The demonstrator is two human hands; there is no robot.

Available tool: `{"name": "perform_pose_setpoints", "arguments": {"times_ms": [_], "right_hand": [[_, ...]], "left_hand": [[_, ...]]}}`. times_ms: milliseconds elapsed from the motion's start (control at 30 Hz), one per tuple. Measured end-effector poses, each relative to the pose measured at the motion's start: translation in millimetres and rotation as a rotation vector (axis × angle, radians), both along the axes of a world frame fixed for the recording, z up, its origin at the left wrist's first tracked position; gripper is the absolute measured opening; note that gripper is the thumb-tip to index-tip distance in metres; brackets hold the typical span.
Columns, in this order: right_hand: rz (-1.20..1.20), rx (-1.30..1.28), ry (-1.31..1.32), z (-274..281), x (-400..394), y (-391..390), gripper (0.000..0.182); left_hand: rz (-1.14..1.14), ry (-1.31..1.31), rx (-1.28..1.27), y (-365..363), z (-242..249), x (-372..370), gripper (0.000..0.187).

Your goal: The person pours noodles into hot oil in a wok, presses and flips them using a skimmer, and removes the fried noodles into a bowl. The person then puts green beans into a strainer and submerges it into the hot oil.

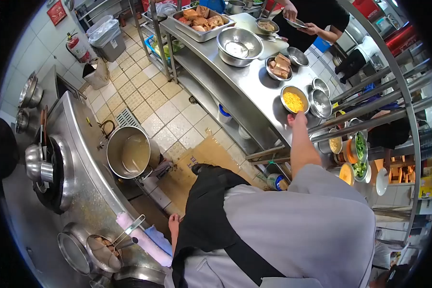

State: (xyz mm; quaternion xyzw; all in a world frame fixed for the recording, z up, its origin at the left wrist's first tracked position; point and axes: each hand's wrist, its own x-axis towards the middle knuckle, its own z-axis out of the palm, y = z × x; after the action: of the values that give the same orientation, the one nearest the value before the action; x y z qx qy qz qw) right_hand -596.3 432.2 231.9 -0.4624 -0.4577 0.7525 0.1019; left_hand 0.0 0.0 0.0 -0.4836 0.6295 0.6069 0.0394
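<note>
My right arm stretches over the steel worktable (261,85). My right hand (297,119) is closed on the near rim of a metal bowl (284,103) of yellow shreds (293,101). Close beside that bowl stand a bare metal bowl (320,103) and, farther off, a bowl of brown blocks (279,66). My left hand (174,222) hangs low at my side by the stove counter, near a rolled pink and blue towel (144,239). My apron and sleeve hide part of it, and its fingers show too little to judge their grip.
A tall stockpot (129,152) with cloudy liquid stands left of me. Woks and a strainer (104,253) sit on the stove counter (98,192). Across the table a person (317,24) holds a dish. Metal rails (369,115) and containers of chopped greens (361,146) are on the right.
</note>
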Motion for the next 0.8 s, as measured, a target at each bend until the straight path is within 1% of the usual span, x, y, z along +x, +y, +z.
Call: {"name": "perform_pose_setpoints", "arguments": {"times_ms": [33,67,100,167,200,233,267,300,333,367,400,433,467,500,567,600,633,667,700,733,767,800], "right_hand": [[0.003,0.052,-0.026,13.7,15.8,-7.8,0.026],[0.121,0.291,-0.031,25.5,30.5,-14.5,0.023],[0.226,0.602,0.044,61.6,-1.9,5.8,0.021],[0.659,1.328,-0.03,33.5,0.7,29.6,0.017],[0.791,1.397,0.01,40.3,19.1,6.4,0.015],[0.859,0.788,0.169,61.6,42.4,-35.4,0.011],[1.061,0.672,0.206,82.6,57.1,-68.3,0.007],[1.191,0.722,0.267,77.0,61.4,-96.0,0.004],[1.376,0.635,0.236,82.2,75.8,-134.7,0.002],[1.555,0.546,0.212,81.9,89.7,-175.6,0.001],[1.715,0.464,0.255,63.4,98.2,-209.9,0.002],[1.848,0.386,0.298,49.9,109.9,-243.1,0.003],[1.919,0.294,0.296,57.3,140.6,-276.0,0.004],[1.965,0.215,0.3,65.1,179.6,-307.5,0.005],[2.117,0.103,0.269,61.6,234.7,-362.6,0.006],[2.192,0.031,0.275,69.1,266.8,-382.9,0.007],[2.272,-0.045,0.272,76.0,293.5,-398.7,0.008],[2.418,-0.191,0.255,70.2,303.4,-409.2,0.004],[2.48,-0.228,0.242,77.7,327.5,-419.3,0.004],[2.516,-0.354,0.161,91.6,349.1,-427.8,0.004],[2.54,-0.476,0.081,100.3,366.6,-434.2,0.006],[2.588,-0.503,0.023,85.8,374.2,-445.8,0.014]], "left_hand": [[0.027,-0.05,0.002,-4.8,57.2,-19.8,0.021],[0.054,-0.099,0.005,-9.0,121.9,-43.0,0.021],[0.075,0.016,0.033,22.6,95.3,-104.6,0.022],[0.094,0.091,0.0,13.8,96.7,-107.7,0.022],[0.114,0.113,-0.008,4.8,100.9,-103.6,0.022],[0.057,0.182,-0.063,7.0,142.5,-120.2,0.023],[0.145,0.149,0.126,17.4,181.7,-137.6,0.022],[0.151,0.305,0.163,23.5,165.6,-140.8,0.022],[0.086,0.322,0.195,21.3,182.3,-145.5,0.026],[0.017,0.28,0.187,15.9,209.1,-149.9,0.027],[0.065,0.327,0.183,19.0,239.1,-154.8,0.025],[0.04,0.446,0.204,17.9,244.8,-150.6,0.028],[0.184,0.516,0.181,31.7,252.6,-146.6,0.027],[0.255,0.519,0.151,36.0,255.4,-137.2,0.027],[0.418,0.612,0.201,29.6,245.1,-116.9,0.021],[0.544,0.593,0.125,29.7,265.8,-97.9,0.016],[0.606,0.597,0.101,32.0,274.8,-77.4,0.016],[0.737,0.653,0.042,39.0,291.1,-59.2,0.015],[0.874,0.715,0.009,46.3,302.0,-37.5,0.015],[0.984,0.764,0.001,53.6,310.0,-22.2,0.016],[1.034,0.771,-0.023,63.4,313.8,-7.8,0.016],[1.172,0.79,-0.031,72.3,315.4,8.0,0.017]]}}
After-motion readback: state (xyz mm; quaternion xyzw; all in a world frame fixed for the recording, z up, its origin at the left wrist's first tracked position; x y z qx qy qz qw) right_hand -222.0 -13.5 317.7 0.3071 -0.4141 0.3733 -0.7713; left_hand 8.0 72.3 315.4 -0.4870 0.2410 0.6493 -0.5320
